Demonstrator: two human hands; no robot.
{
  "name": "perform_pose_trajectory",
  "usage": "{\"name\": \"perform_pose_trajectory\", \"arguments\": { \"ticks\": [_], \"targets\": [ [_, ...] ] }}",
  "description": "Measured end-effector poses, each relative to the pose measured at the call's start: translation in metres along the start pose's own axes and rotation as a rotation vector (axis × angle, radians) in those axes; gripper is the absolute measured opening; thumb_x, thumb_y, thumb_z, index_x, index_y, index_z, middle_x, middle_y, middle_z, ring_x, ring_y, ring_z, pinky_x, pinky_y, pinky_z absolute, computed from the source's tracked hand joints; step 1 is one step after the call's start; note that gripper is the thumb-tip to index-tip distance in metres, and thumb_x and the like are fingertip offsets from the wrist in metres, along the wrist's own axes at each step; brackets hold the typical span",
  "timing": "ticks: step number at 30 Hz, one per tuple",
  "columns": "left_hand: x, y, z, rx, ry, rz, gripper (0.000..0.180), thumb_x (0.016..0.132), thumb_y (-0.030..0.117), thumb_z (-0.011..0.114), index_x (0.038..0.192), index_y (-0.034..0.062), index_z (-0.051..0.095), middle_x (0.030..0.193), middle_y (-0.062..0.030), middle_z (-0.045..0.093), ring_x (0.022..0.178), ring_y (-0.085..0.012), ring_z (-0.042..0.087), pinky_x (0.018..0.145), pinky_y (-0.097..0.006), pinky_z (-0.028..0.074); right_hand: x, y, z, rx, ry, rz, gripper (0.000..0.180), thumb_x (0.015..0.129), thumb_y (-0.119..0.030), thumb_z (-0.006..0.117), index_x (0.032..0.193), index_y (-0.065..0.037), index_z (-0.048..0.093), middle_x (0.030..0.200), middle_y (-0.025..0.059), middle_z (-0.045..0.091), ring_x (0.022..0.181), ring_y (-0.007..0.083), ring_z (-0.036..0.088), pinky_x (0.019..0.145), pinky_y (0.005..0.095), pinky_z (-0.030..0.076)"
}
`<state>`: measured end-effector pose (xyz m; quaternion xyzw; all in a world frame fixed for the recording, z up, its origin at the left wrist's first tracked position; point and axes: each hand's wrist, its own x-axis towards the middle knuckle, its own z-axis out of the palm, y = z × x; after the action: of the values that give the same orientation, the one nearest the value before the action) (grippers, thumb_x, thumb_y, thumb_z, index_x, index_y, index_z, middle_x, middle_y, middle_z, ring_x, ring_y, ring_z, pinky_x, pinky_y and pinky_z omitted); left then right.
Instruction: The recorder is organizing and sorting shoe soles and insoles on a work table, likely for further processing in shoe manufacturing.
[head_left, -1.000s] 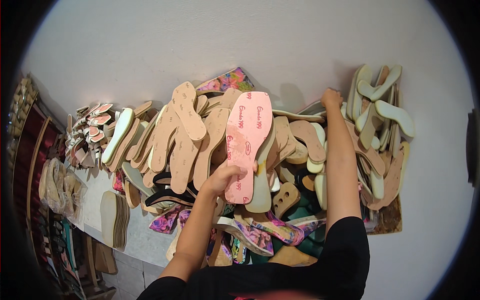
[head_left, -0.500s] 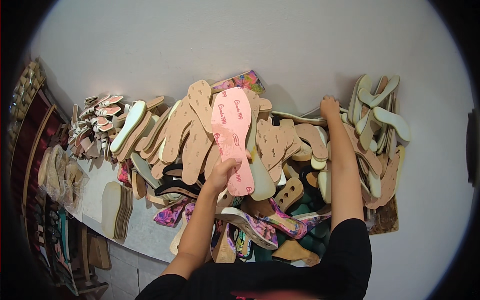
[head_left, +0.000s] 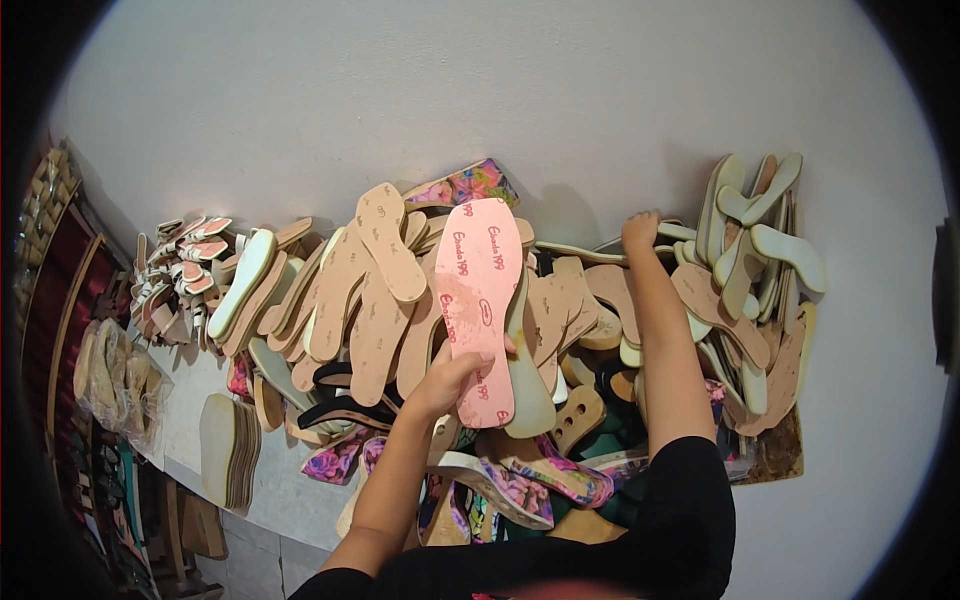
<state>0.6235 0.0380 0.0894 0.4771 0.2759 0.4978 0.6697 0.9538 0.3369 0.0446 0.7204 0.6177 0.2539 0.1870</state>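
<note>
My left hand (head_left: 447, 382) grips a pink insole (head_left: 480, 265) with red printing, its thumb on the upper face. Behind it is a pale, translucent-looking sole (head_left: 530, 400), its upper part covered by the insole; it seems to be in the same grasp. My right hand (head_left: 640, 232) reaches to the back right of the heap, fingers curled near the edge of some cream soles (head_left: 590, 247). What those fingers hold, if anything, is hidden. Tan insoles (head_left: 380, 325) with small printed marks lie heaped behind and beside my left hand.
Wedge sandals with floral fabric (head_left: 515, 490) crowd the table's near side. Leaning cream soles (head_left: 770, 210) stand at the right against the wall. A neat stack of soles (head_left: 228, 450) sits at left, near strappy white uppers (head_left: 185, 270) and bagged soles (head_left: 110, 375).
The view has shifted a little, so the heap sits lower and further left. My left hand has carried the pink insole slightly to the right. My right hand stays at the same spot.
</note>
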Motion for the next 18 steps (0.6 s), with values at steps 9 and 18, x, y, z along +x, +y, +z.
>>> {"name": "perform_pose_trajectory", "arguments": {
  "ticks": [9, 18],
  "targets": [
    [0.012, -0.013, -0.005, -0.09, 0.051, -0.065, 0.029, 0.073, 0.012, 0.05, 0.097, -0.002, 0.055, 0.081, -0.0028, 0.055, 0.068, -0.0077, 0.048, 0.062, -0.021, 0.04, 0.028, -0.013, 0.02, -0.235, -0.113, -0.085, 0.027, 0.087, -0.015, 0.041, 0.102, -0.016, 0.064, 0.099, 0.0022, 0.064, 0.092, 0.0211, 0.057, 0.077, 0.0462, 0.028],
    [0.013, -0.012, -0.004, -0.014, 0.09, -0.101, 0.032, 0.071, 0.024, 0.053, 0.092, -0.0001, 0.058, 0.072, 0.0012, 0.052, 0.06, -0.0047, 0.041, 0.053, -0.018, 0.03, 0.041, -0.024, 0.036, -0.13, -0.155, -0.054, 0.025, 0.087, -0.017, 0.043, 0.099, -0.015, 0.065, 0.1, 0.0038, 0.063, 0.092, 0.0224, 0.059, 0.074, 0.0439, 0.039]
  ]
}}
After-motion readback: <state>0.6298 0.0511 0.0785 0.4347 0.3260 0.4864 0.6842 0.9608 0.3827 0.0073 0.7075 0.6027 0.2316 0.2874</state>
